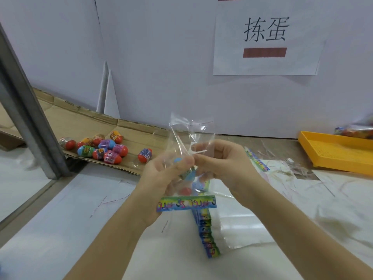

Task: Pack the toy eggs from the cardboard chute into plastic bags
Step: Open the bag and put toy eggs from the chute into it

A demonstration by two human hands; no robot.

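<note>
White table (pixel 60 229); hands (pixel 161 178) (pixel 222 162) pinch crinkly clear bag (pixel 181 128).

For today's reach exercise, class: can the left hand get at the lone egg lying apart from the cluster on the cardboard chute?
Likely yes, once freed: the left hand holds the plastic bag with the right hand, but nothing lies between it and the lone egg nearby.

The eggs (pixel 188 175) inside the plastic bag (pixel 189 134) are mostly hidden behind the fingers (pixel 188 161) of the left hand (pixel 159 178) and right hand (pixel 224 160); their number cannot be told. The right edge cuts off the yellow tray (pixel 331 152) and a blurred filled bag (pixel 355 131). Labels on the chute eggs (pixel 113 150) are too small to read.
</note>
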